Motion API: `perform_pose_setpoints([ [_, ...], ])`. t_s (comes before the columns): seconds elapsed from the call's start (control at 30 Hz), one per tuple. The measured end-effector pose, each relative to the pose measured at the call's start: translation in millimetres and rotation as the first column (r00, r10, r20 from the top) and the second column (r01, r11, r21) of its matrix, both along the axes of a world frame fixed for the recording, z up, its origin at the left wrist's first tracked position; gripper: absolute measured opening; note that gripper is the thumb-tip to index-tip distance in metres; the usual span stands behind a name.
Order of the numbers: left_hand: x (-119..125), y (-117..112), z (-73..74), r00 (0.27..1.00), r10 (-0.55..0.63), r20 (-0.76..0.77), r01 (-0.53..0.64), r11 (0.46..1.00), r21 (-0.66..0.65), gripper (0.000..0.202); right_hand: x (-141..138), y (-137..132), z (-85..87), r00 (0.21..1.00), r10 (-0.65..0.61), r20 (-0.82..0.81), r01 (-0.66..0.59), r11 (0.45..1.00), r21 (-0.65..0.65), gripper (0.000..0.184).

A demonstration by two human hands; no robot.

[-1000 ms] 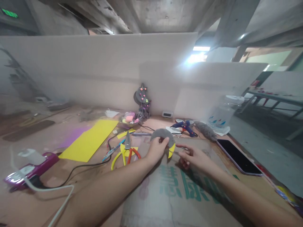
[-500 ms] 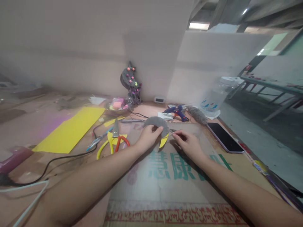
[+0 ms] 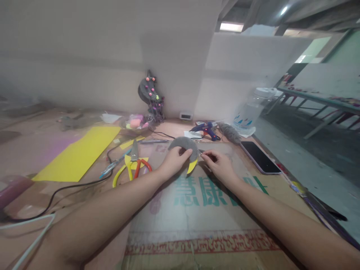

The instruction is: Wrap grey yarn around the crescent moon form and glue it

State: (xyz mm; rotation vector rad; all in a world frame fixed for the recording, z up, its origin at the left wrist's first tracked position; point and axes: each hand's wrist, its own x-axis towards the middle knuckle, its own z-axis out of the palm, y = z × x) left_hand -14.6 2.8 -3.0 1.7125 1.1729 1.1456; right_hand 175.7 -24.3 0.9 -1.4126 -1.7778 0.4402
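Observation:
My left hand (image 3: 176, 161) is closed, thumb and fingers pinching a crescent (image 3: 184, 142) with a fuzzy grey covering and a bare yellow tip pointing down toward me. Just right of the crescent, my right hand (image 3: 218, 163) has its thumb and fingertips pressed together. Something thin and greyish shows at those fingertips, too small and blurred to name. Both hands are above a cardboard sheet (image 3: 185, 221) with green characters and a red patterned border. Left of my left hand lie pliers (image 3: 134, 163) with one yellow and one red handle, on a yellow paper scrap.
Yellow sheet (image 3: 81, 152) and black cable (image 3: 75, 185) lie left. Behind are a pin-studded grey crescent ornament (image 3: 149, 92), a bag of colourful bits (image 3: 137, 122) and a blue glue gun (image 3: 206, 130). Right are a grey fuzzy bundle (image 3: 229, 132), a phone (image 3: 260, 157) and a clear bottle (image 3: 250, 110).
The whole view has shifted slightly, so things appear a little further left and up. My right fingertips are slightly closer to the crescent; my left hand keeps its grip.

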Motion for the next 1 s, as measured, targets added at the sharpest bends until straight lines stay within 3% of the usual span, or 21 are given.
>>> perform_pose_setpoints([
  [0.37, 4.0, 3.4, -4.0, 0.994, -0.093, 0.065, 0.094, 0.996, -0.011, 0.032, 1.1, -0.5, 3.6, 0.997, 0.072, -0.026, -0.072, 0.997, 0.002, 0.035],
  [0.53, 3.1, -0.6, -0.2, 0.993, -0.115, 0.019, 0.116, 0.993, -0.002, 0.031, -0.2, -2.3, 8.2, 0.992, 0.092, -0.086, -0.103, 0.986, -0.134, 0.035],
  [0.67, 2.3, -1.5, 0.7, 0.995, -0.096, -0.018, 0.096, 0.995, 0.006, 0.034, -4.0, -4.8, 11.0, 0.960, 0.065, -0.273, -0.140, 0.954, -0.264, 0.039],
  [0.77, 4.2, -2.3, -0.7, 0.994, -0.105, -0.016, 0.105, 0.994, -0.023, 0.037, -6.1, -5.5, 11.8, 0.933, 0.037, -0.357, -0.151, 0.943, -0.296, 0.041],
  [1.0, 11.2, -17.0, -1.0, 0.979, -0.170, 0.115, 0.173, 0.985, -0.015, 0.031, -5.0, -5.0, 11.7, 0.925, -0.012, -0.379, -0.109, 0.949, -0.297, 0.044],
])
